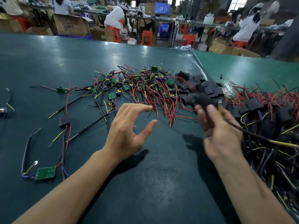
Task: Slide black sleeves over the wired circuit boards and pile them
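Pinched in your right hand (221, 128), a blurred black sleeve (205, 101) and its wired lead; your left hand (127, 131) hovers empty, fingers spread; bare boards (139, 84) heaped at twelve o'clock.

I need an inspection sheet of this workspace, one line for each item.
Surface: green table mat, shiny.
Job's things: bare wired boards heaped centre; black sleeves right of them; sleeved pile far right.
Clutter: single boards lie at left.
Grips: left hand open, holds nothing; right hand holds a blurred sleeved board.
Cables: red, black, yellow wires, tangled.
Surroundings: seated workers, red stools, cartons.
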Available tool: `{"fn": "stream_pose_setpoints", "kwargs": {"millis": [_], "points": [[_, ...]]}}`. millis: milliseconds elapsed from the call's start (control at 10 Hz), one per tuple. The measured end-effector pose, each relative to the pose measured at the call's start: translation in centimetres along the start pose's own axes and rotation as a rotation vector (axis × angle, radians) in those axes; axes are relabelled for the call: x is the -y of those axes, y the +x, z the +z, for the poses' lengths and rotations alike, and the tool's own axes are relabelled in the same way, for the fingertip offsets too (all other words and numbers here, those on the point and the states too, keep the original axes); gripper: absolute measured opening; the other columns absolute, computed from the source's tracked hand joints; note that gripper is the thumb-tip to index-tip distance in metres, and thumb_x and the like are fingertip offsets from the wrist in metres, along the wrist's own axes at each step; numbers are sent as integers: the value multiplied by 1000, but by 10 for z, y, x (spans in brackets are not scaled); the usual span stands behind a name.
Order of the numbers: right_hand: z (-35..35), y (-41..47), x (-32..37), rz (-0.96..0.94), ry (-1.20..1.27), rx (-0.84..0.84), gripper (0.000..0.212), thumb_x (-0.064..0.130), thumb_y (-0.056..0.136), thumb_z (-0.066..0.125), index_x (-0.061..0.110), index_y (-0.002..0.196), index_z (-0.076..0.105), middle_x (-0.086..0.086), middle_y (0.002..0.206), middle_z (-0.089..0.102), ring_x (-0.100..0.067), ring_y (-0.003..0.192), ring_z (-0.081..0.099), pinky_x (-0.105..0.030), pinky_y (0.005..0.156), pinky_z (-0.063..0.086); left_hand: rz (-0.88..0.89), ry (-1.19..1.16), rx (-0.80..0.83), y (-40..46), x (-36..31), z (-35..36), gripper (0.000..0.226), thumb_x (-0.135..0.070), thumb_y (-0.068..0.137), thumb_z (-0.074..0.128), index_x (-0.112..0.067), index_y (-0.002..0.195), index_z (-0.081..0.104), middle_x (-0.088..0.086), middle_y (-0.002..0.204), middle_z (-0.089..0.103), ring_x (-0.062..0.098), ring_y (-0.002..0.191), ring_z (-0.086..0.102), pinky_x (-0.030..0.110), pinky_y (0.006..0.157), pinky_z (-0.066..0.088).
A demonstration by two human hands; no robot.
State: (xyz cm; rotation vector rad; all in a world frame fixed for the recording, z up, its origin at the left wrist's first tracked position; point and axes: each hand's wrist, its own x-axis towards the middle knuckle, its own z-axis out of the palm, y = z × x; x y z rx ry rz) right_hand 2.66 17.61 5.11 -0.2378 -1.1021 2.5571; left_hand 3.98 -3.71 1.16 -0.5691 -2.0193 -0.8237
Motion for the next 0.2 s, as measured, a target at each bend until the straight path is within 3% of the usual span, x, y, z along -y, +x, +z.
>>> {"fn": "stream_pose_setpoints", "kwargs": {"millis": [100,200], "points": [[-11,22,24,-41,189,-207,11,-5,91,61,0,81,59,-11,87,69,-19,77,73,-19,68,58,-19,-15,36,-2,1,3,30,-18,86,73,-2,111,65,3,102,68,23,96,60,33,88,49],[-16,22,24,173,135,-114,26,5,97,54,-2,76,66,-12,84,73,-16,75,74,-15,64,57,-70,-11,43,-1,0,4,29,-16,86,72,-4,111,65,1,99,68,21,95,59,29,85,48]]}}
